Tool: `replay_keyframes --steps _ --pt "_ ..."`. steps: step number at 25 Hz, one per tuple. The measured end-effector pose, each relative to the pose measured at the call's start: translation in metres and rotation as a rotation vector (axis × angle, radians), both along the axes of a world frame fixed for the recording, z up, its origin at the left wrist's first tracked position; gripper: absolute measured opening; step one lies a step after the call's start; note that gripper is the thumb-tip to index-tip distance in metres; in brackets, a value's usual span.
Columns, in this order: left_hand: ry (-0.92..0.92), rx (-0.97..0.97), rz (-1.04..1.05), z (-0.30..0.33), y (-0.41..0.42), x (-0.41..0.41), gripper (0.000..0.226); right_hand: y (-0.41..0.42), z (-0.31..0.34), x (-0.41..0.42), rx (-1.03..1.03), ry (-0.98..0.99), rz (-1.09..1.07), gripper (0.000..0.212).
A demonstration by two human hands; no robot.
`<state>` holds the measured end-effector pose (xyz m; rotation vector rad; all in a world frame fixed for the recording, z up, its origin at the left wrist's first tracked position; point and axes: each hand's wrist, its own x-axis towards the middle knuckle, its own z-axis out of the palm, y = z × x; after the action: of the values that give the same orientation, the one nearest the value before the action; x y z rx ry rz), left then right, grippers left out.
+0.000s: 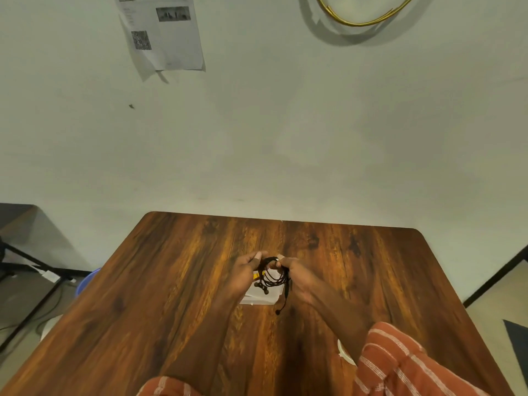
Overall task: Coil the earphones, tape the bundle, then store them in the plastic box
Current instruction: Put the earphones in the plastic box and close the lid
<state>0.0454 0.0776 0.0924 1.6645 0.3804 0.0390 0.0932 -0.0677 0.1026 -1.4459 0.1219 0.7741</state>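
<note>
**Coil held in both hands, over the box**

Landmark: plastic box [258, 299], clear, sitting mid-table [177, 281].

- Earphones [273, 274] are looped into a loose black coil held in the air just above the box. Earbuds hang off the lower left of the coil; one tail with the plug dangles down past the box's right edge.
- Left hand [243, 271]: fingers curled shut, pinching the coil's left side at the top.
- Right hand [297, 277]: fingers closed on the coil's right side; a small pale bit at the fingertips, possibly tape, can't tell.
- Small yellow thing shows at the left hand, just over the box. Can't identify.

Handling, my read: cord is light, limp and springy, so loops will fan out if either pinch lets go. Hold across all strands at one point, not on a single loop. Tuck the dangling tail in before wrapping. Earbuds are the fragile part; don't squeeze them.

Room: bare wood all round the box, table edges well away, wall beyond the far edge. Nothing obstructs the lowering path.
</note>
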Motion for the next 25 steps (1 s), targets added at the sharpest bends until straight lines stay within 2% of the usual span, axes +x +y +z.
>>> replay_keyframes --steps 4,6,8,10,12,14,16,18,21,25 --pt "0.064 -0.023 0.237 -0.019 0.026 0.012 0.025 0.007 -0.001 0.007 -0.144 -0.03 0.095 0.024" --pt "0.095 0.075 0.294 -0.033 0.041 0.015 0.017 0.004 -0.007 0.014 -0.211 -0.017 0.132 0.019" --pt "0.134 0.185 0.309 -0.046 0.052 0.017 0.02 0.001 -0.016 0.019 -0.247 0.017 0.184 0.016" --pt "0.19 0.334 0.24 -0.057 0.058 0.018 0.014 0.002 -0.033 0.027 -0.323 0.023 0.195 0.014" --pt "0.277 0.423 0.137 -0.07 0.058 0.019 0.028 0.003 -0.058 0.035 -0.387 0.022 0.164 0.014" --pt "0.304 0.345 0.11 -0.085 0.056 0.022 0.037 0.006 -0.082 0.043 -0.362 0.043 0.105 0.013" --pt "0.295 0.357 0.15 -0.096 0.051 0.023 0.035 0.01 -0.095 0.043 -0.318 0.071 -0.005 0.009" --pt "0.284 0.413 0.187 -0.104 0.045 0.025 0.031 0.011 -0.102 0.045 -0.321 0.01 -0.091 0.011" --pt "0.304 0.425 0.245 -0.106 0.036 0.025 0.026 0.004 -0.091 0.037 -0.355 -0.097 -0.161 0.031" --pt "0.36 0.469 0.252 -0.121 0.022 0.022 0.019 -0.026 -0.095 0.021 -0.317 -0.011 -0.202 0.036"
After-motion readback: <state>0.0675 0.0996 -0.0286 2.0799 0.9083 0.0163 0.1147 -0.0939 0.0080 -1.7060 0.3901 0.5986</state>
